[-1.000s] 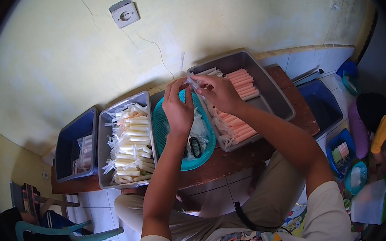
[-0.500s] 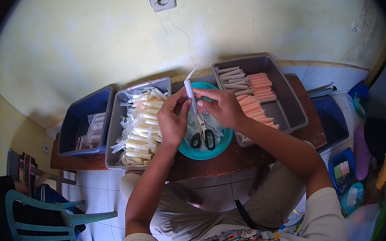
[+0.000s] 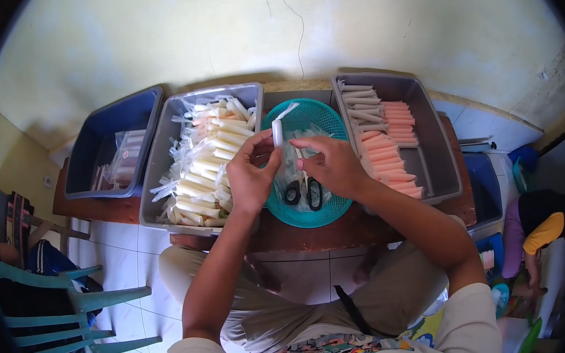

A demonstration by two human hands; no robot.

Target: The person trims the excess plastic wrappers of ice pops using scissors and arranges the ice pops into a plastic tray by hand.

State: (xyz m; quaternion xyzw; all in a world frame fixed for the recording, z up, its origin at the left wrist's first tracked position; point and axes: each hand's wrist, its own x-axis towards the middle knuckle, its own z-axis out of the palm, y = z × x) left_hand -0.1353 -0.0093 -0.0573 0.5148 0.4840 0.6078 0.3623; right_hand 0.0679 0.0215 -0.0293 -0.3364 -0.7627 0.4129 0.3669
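Observation:
A pale filled plastic tube point(image 3: 277, 132) with a twisted, knotted top stands upright in the fingers of my left hand point(image 3: 253, 172), which is closed on it. My right hand point(image 3: 332, 164) is beside it, thumb and index finger near the handles and blades of black-handled scissors point(image 3: 313, 194); whether it grips anything is unclear. Under both hands lies a round teal basket point(image 3: 313, 219) with clear plastic bags in it. Left of it, a grey tray point(image 3: 151, 211) is heaped with cream-coloured tubes point(image 3: 196, 187). To the right, another grey tray point(image 3: 446, 162) holds pink tubes point(image 3: 388, 160) and greyish ones point(image 3: 360, 106).
A dark blue tray point(image 3: 81, 174) with packed tubes stands at the left end of the wooden bench point(image 3: 288, 242). A teal chair point(image 3: 82, 301) is at lower left. At the right, another person point(image 3: 546, 227) sits near a blue container point(image 3: 483, 182) and small basins.
The view has shifted, and the trays and basket now appear more centred. The tube has come upright in my left hand, and my right hand has moved slightly away from it.

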